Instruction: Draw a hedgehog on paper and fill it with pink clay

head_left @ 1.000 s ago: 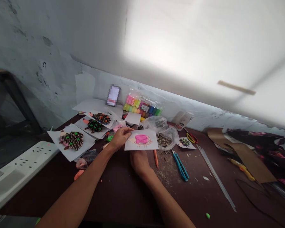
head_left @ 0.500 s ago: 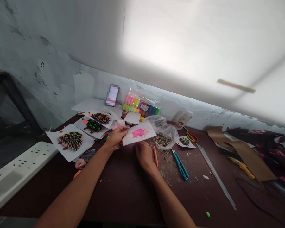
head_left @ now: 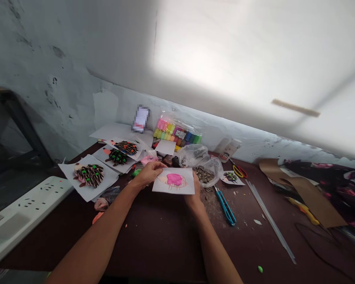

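A white paper card (head_left: 159,187) bears an orange outline of a hedgehog with a flattened patch of pink clay (head_left: 175,180) on its body. Its left edge is pinched by my left hand (head_left: 149,173). My right hand (head_left: 194,191) grips the right edge, its fingers partly hidden behind the card. Just beyond the right hand lies a clear plastic bag (head_left: 214,167) with striped sunflower seeds (head_left: 203,174) in it. To the left, several paper sheets carry hedgehogs made of seeds and clay, one of them a hedgehog (head_left: 90,175) with green dots.
A blue utility knife (head_left: 225,207), scissors (head_left: 239,170), clear glue sticks (head_left: 272,223) and a yellow glue gun (head_left: 303,210) lie to the right. At the back stand a pack of coloured clay (head_left: 177,134) and a phone (head_left: 140,118). A white power strip (head_left: 26,213) runs along the left.
My right hand has risen from the table to the card's right edge. The card has turned level and come a little nearer, now held between both hands.
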Motion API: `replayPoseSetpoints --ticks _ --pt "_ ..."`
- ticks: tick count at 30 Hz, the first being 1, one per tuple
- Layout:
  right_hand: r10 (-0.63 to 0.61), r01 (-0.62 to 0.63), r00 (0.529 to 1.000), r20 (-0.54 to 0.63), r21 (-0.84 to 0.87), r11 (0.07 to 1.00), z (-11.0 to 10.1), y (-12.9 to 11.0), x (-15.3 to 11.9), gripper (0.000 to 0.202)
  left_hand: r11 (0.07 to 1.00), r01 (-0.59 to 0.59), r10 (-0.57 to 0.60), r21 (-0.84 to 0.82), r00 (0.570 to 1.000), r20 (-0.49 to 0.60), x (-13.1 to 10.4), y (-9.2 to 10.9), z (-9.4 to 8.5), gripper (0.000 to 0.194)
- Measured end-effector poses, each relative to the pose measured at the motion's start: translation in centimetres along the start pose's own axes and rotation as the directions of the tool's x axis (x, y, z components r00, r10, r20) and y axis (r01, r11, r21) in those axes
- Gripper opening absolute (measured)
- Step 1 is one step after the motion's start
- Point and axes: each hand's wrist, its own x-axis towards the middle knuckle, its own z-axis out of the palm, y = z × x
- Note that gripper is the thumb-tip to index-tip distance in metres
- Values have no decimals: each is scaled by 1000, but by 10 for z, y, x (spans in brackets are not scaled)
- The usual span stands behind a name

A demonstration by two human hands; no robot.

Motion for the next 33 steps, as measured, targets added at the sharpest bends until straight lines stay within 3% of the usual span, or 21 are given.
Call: replayPoseSetpoints --ticks 3,5,8,12,15,17,21,23,33 --pt "17 -6 998 58 -176 984 -12 0 3 34 960 -79 70 268 997 42 2 -3 -2 21" --pt "40 -19 996 83 -248 969 -19 -1 5 31 883 -138 119 449 990 71 2 -5 -4 23" --pt "72 -64 997 23 -254 965 -28 0 4 25 738 -190 169 647 981 95 0 -6 -4 27" --pt "128 -125 992 3 -191 974 -35 -1 -1 18 585 -170 130 793 985 115 -6 -2 -3 26" --pt "126 -112 987 96 -136 984 -34 -5 -8 17 490 -116 62 864 993 97 -11 1 -1 23" --pt "80 -63 987 141 -122 991 -31 -9 -13 19 451 -98 77 887 995 71 -14 3 0 25" --pt "-39 66 980 195 -132 989 -27 -14 -24 27 458 -204 201 865 972 122 -17 7 9 26" --pt "-71 104 973 220 -146 984 -27 -16 -30 29 465 -254 202 848 963 177 -17 8 14 25" --pt "-32 96 970 240 -258 961 -25 -20 -38 25 277 -252 238 927 953 188 -14 -7 15 31"
